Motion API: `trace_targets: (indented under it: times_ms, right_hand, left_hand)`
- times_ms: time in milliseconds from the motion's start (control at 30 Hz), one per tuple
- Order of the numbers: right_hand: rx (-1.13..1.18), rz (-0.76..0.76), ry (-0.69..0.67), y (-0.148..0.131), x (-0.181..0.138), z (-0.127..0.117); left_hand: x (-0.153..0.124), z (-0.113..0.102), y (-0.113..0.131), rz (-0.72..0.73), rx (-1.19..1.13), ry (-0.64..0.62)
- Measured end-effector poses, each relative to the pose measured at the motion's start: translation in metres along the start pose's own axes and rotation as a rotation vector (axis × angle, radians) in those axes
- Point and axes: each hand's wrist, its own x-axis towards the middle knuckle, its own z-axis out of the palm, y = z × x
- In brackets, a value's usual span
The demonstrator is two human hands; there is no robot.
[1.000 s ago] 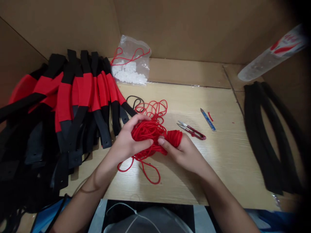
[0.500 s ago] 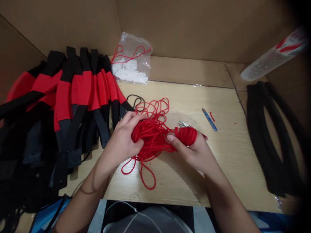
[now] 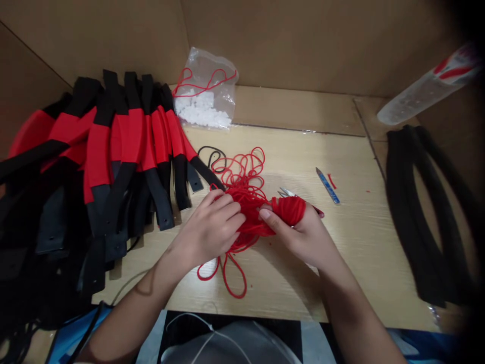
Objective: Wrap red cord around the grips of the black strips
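Observation:
A tangled bundle of red cord (image 3: pixel 248 202) lies on the wooden table (image 3: pixel 352 253) between my hands. My left hand (image 3: pixel 212 227) lies on the left side of the bundle, fingers curled and pinching its strands. My right hand (image 3: pixel 303 235) grips the bundle's tight right end, thumb pressed on the cord. Loose loops of cord spill toward the table's near edge and away behind the bundle. Red-handled snips (image 3: pixel 291 194) lie just behind my right hand, mostly hidden by it.
A pile of red-and-black straps (image 3: pixel 113 151) fills the left side. A clear bag of white pieces (image 3: pixel 204 96) stands at the back. A blue blade tool (image 3: pixel 328 186) lies right of centre. Black bands (image 3: pixel 428 212) lie at far right, below a plastic bottle (image 3: pixel 424 91). Cardboard walls surround the table.
My right hand has drawn its end of the cord rightward, covering the snips. My left hand has slid right and down over the bundle, now pinching strands close to my right thumb.

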Motion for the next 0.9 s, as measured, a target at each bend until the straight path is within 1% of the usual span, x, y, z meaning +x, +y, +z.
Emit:
trace_targets:
  times_ms: [67,200,333,433,600,667,767,833,900]
  right_hand:
    - [-0.015,-0.008,0.005,-0.0005,0.0004,-0.0006]
    - [-0.034,-0.029,0.03,-0.0008,0.0011,-0.0021]
    - [-0.041,-0.019,0.014,-0.0009,0.0012,-0.0027]
    - [-0.059,-0.01,0.011,-0.0013,0.0015,-0.0028]
    - [-0.066,-0.019,0.019,-0.0001,0.0019,-0.0036]
    - [-0.057,-0.014,0.003,0.0007,0.0018,-0.0039]
    - [-0.022,0.038,-0.061,0.0009,0.0018,-0.0045]
    - [0.057,0.086,-0.142,0.0004,0.0021,-0.0051]
    - [0.171,0.105,-0.263,-0.0003,0.0025,-0.0059]
  left_hand:
    - [-0.0007,-0.0008,-0.0009,0.005,-0.007,-0.011]
    - [-0.0014,-0.0071,-0.0008,0.024,-0.06,-0.105]
    - [-0.0018,-0.009,0.0,0.024,-0.114,-0.17]
    - [-0.0018,-0.0075,0.0004,0.023,-0.113,-0.178]
    - [-0.0009,-0.0056,0.0007,0.019,-0.097,-0.142]
    - [0.0001,-0.0059,0.0012,0.001,-0.177,-0.096]
    - [0.0025,-0.0072,0.0026,-0.048,-0.436,0.001]
    - [0.0038,-0.008,0.0037,-0.093,-0.638,0.028]
    - [0.0043,-0.0087,0.0044,-0.141,-0.8,0.019]
